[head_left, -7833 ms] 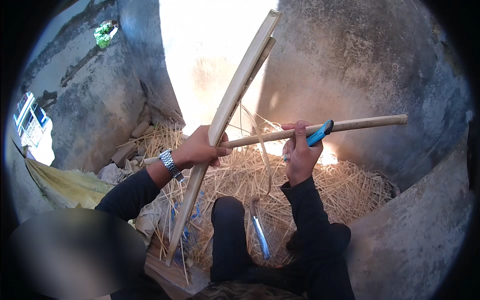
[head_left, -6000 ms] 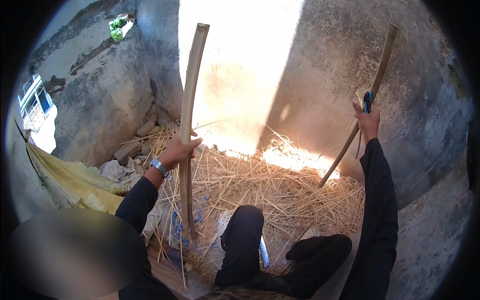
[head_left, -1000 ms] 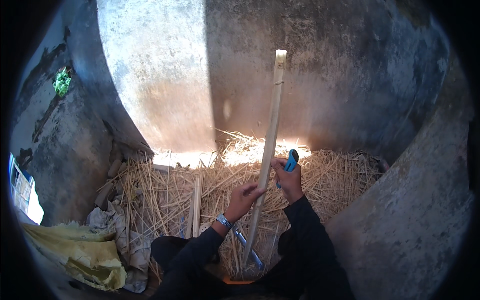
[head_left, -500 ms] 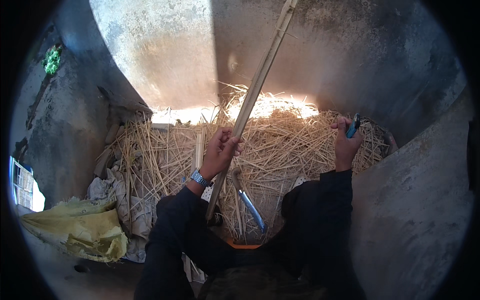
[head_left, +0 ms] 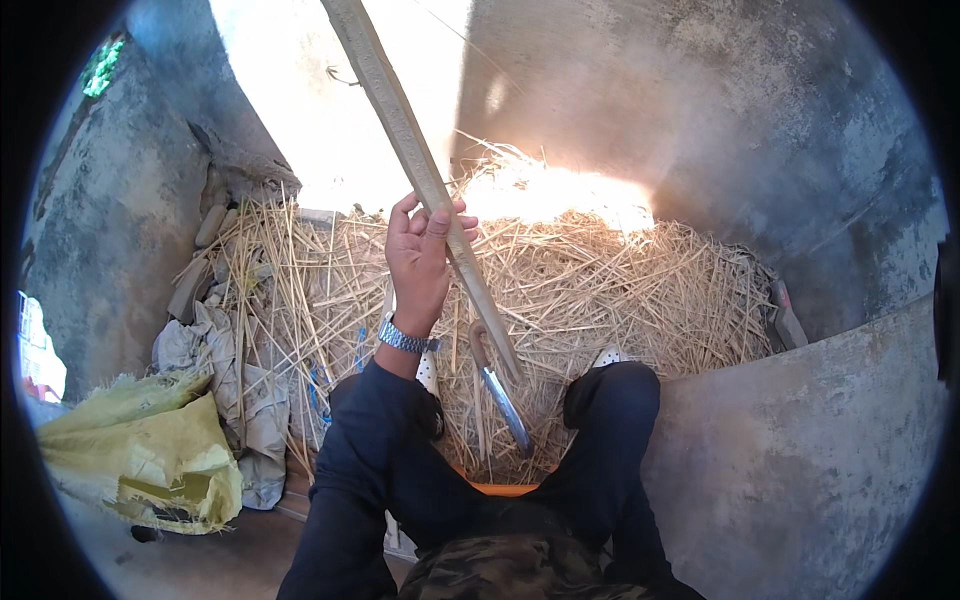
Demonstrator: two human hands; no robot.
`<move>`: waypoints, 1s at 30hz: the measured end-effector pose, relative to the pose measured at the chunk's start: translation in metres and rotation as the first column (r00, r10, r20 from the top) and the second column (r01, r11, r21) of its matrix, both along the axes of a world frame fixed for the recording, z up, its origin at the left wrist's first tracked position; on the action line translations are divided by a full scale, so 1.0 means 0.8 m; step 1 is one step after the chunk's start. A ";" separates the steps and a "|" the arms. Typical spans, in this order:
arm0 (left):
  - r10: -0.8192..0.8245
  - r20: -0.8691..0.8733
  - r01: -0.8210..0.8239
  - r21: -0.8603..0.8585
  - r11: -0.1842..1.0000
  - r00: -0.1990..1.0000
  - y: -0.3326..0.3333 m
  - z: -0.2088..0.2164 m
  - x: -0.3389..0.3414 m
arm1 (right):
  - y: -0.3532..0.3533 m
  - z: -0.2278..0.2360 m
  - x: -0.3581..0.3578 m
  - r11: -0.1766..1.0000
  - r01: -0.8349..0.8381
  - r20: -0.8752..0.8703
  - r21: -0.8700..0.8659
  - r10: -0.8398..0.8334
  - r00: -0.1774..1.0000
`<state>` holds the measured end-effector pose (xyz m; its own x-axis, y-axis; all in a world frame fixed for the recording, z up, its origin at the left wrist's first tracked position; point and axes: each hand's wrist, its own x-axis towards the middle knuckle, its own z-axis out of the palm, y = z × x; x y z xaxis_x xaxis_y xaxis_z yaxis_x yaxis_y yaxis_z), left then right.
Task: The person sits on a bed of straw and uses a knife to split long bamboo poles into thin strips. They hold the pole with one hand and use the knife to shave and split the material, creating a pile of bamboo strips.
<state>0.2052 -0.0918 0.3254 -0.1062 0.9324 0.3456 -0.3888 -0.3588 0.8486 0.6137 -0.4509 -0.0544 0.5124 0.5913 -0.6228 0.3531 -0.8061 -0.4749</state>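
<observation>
My left hand (head_left: pixel 420 262) holds a long wooden strip (head_left: pixel 395 115), thumb across its near face and fingers behind. The strip slants from the top edge down to the right, its lower end above the straw, with a thin shoot sticking out from its upper part. Below that end lies a large knife (head_left: pixel 507 412) with a curved wooden handle and a shiny blade, on the straw between my feet. My right hand is out of view.
Loose straw (head_left: pixel 640 290) covers the ground up to a concrete wall (head_left: pixel 680 120), with a bright sunlit patch at the back. A torn yellow sack (head_left: pixel 160 450) and a pale crumpled cloth (head_left: pixel 262 440) lie at the left. Another low wall (head_left: pixel 800 430) stands on the right.
The strip has swung from leaning right to leaning left, and my left hand has moved up and slightly left with it. My right hand, holding a blue-handled tool, has left the view.
</observation>
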 end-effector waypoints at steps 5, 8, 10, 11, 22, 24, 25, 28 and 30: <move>0.063 0.015 -0.063 0.005 0.998 0.998 0.017 -0.007 -0.017 | -0.024 -0.001 -0.016 0.973 0.127 -0.132 -0.193 -0.154 0.979; 0.104 0.037 -0.104 0.001 0.995 0.994 0.031 -0.012 -0.015 | 0.027 0.031 0.007 0.973 0.229 -0.126 -0.031 -0.231 0.965; 0.197 0.024 -0.197 0.008 0.980 0.980 0.033 -0.010 -0.036 | 0.114 0.077 0.023 0.959 0.226 -0.131 0.168 -0.206 0.970; 0.214 0.014 -0.214 0.018 0.977 0.977 0.037 -0.010 -0.031 | 0.144 0.112 0.029 0.934 0.245 -0.132 0.260 -0.217 0.967; 0.541 0.049 -0.543 0.021 0.840 0.840 0.052 -0.001 -0.108 | 0.486 0.337 -0.232 0.079 -0.987 0.214 0.139 0.971 0.107; 0.554 0.114 -0.560 0.025 0.828 0.824 0.059 -0.002 -0.111 | 0.491 0.222 -0.294 0.121 -0.990 0.208 0.074 0.969 0.134; 0.587 0.108 -0.592 0.023 0.805 0.802 0.056 -0.005 -0.123 | 0.479 0.196 -0.349 0.184 -0.977 0.152 0.108 0.968 0.199; 0.626 0.129 -0.633 0.018 0.774 0.769 0.055 0.001 -0.139 | 0.438 0.087 -0.451 0.712 -0.699 -0.182 -0.072 0.679 0.711; 0.623 0.097 -0.628 0.017 0.778 0.776 0.057 0.000 -0.141 | 0.399 0.007 -0.474 0.729 -0.680 0.307 0.073 0.633 0.711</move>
